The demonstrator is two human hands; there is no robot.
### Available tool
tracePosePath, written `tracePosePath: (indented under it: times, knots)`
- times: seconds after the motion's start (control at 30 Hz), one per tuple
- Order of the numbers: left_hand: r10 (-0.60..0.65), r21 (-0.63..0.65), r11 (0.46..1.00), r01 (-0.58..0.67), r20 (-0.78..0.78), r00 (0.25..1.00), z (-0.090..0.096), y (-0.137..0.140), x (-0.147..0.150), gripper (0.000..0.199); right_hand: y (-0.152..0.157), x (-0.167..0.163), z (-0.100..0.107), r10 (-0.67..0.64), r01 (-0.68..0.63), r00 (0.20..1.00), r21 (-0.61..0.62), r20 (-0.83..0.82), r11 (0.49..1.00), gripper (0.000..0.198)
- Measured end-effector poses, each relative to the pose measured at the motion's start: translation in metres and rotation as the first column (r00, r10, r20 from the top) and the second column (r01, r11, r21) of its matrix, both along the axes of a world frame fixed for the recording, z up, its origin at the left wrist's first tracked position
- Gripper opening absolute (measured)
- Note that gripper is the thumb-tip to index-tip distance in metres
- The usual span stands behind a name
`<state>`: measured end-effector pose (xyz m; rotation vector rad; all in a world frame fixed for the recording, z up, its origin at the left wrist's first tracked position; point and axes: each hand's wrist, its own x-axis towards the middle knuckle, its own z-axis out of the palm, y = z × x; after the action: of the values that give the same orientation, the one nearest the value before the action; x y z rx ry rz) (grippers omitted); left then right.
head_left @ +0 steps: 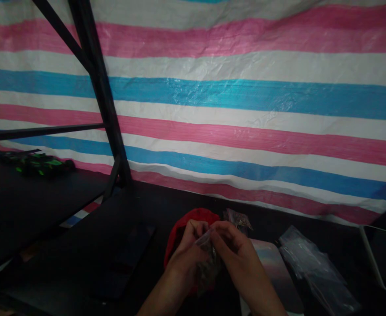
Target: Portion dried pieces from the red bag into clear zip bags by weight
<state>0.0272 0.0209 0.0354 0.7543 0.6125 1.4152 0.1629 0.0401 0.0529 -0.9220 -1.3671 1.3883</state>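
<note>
Both of my hands are closed on a small clear plastic bag (209,259) with darkish contents that I cannot make out. My left hand (188,252) grips the bag's upper left side. My right hand (234,248) pinches its top edge with thumb and fingertips. Behind and below the hands sits a red bowl-shaped container (173,239), partly covered by them. Just beyond my right hand lies another clear bag (239,219) with small brownish pieces in it. A flat silvery device (275,272) rests under my right forearm, partly hidden.
Flat clear plastic bags (314,263) lie to the right, beside a pale-rimmed dark object (382,259). A dark flat panel (127,259) is on the left. Further left, a green-and-black toy car (40,164) stands on another black surface behind a metal post (104,101). Striped sheeting (245,96) hangs behind.
</note>
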Motion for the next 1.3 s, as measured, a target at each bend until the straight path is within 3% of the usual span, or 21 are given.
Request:
tracePosePath:
  times: [0.17,0.27,0.37,0.53,0.7,0.9,1.07,1.3]
  knots:
    - [0.094,0.001,0.996,-0.095,-0.116,0.989,0.004,0.002,-0.005,0.036,0.003,0.006,0.007,-0.125,0.125,0.990,0.000,-0.060,0.992,0.043]
    - [0.217,0.083,0.976,-0.201,-0.312,0.925,0.003,0.004,-0.006,0.035,0.006,0.009,0.007,-0.183,0.185,0.980,0.015,-0.073,0.983,0.041]
    - [0.301,0.147,0.954,-0.263,-0.406,0.863,0.003,0.006,-0.003,0.038,0.007,0.012,0.005,-0.180,0.180,0.984,0.076,-0.007,0.981,0.036]
    - [0.339,0.168,0.941,-0.295,-0.411,0.846,0.008,0.004,0.000,0.037,0.006,0.019,0.006,-0.284,0.272,0.958,0.173,0.045,0.947,0.034]
    - [0.305,0.151,0.952,-0.267,-0.369,0.878,0.009,0.005,0.002,0.036,0.004,0.017,0.008,-0.268,0.259,0.962,0.133,0.051,0.957,0.041]
    - [0.164,0.100,0.985,-0.137,-0.358,0.919,0.005,0.007,0.001,0.040,0.006,0.012,0.008,-0.247,0.246,0.969,0.071,0.011,0.967,0.045]
    - [0.314,0.151,0.949,-0.275,-0.413,0.855,0.008,0.006,-0.002,0.040,0.009,0.008,0.004,-0.186,0.186,0.982,0.040,-0.002,0.982,0.047]
    - [0.332,0.173,0.943,-0.284,-0.462,0.823,0.009,0.004,0.000,0.036,0.007,0.003,0.000,-0.228,0.218,0.969,0.106,0.091,0.970,0.041]
